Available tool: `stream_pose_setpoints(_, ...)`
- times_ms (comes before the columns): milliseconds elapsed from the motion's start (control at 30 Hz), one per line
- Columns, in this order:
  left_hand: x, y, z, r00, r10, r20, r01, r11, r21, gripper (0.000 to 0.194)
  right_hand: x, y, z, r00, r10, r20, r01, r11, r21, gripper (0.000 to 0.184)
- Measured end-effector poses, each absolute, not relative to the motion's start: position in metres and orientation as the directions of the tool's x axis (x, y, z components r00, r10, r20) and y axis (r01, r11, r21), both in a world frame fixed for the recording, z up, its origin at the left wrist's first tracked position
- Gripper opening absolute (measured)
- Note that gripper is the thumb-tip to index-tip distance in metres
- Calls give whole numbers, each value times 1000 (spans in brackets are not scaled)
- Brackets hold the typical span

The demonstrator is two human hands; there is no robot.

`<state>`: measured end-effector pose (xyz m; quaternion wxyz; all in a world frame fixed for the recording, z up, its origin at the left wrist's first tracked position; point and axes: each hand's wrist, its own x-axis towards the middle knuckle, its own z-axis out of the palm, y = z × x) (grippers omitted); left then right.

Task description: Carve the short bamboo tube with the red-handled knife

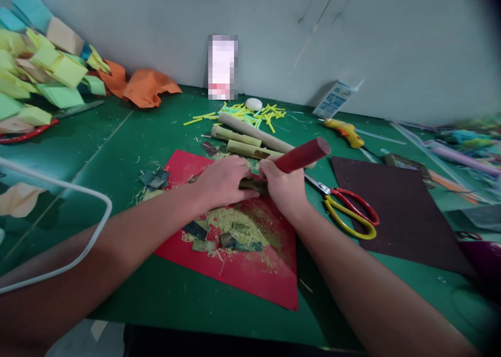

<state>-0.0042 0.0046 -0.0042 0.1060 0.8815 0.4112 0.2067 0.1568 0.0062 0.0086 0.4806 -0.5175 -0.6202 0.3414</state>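
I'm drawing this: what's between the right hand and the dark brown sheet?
In the head view, scissors lie between the right hand and the dark brown sheet, partly overlapping it.

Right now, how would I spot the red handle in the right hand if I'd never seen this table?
On the green table lies a red sheet strewn with shavings. Over its right part, the right hand grips a red handle that slants up to the right. Unlike the looped scissors nearby, it is one thick, straight, round-ended bar.
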Motion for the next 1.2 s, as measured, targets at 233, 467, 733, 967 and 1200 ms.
stream_pose_setpoints(233,-5,6,-4,582,764,280,700,-645,307,33,157,8,10,67,981,181,229,161,-960,24)
stream_pose_setpoints(467,-5,6,-7,579,758,300,697,-651,299,34,157,11,6,73,974,214,258,189,-947,23)
stream_pose_setpoints(733,-7,8,-5,590,756,284,691,-655,306,31,155,4,0,35,939,342,321,313,-894,23)
stream_pose_setpoints(967,-3,2,-7,534,796,285,746,-602,285,26,151,3,-4,108,950,293,402,228,-887,23)
stream_pose_setpoints(1200,-1,-4,-6,497,820,284,768,-568,296,25,148,2,-3,108,941,322,330,271,-904,21)
